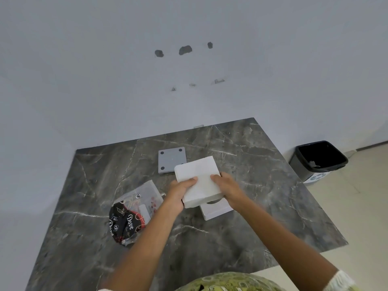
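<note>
**Two-handed grip: left hand point(180, 191) and right hand point(225, 186) holding stack point(199, 175) over box point(216, 211)**

The stack of white tissues is hanging tilted in the air over the middle of the table point(262, 185). Its far end is pointing toward the plate point(171, 159) and its near end is sitting just above the box. The left hand is wrapping the stack's left edge, thumb lying on top, fingers curled underneath. The right hand is pinching the right edge, thumb on top, other fingers hidden below. Neither hand is spread; both are closed on the stack.

The box, white with a round hole showing in its top face, is lying on the table under the stack's near end. Whether stack and box are touching cannot be told. The grey square plate with four dark dots is lying flat just beyond the stack, partly covered by it. A torn wrapper point(134, 213) with black and red print is lying just left of the left hand. A black bin point(319, 162) is standing on the floor off the table's right side.
</note>
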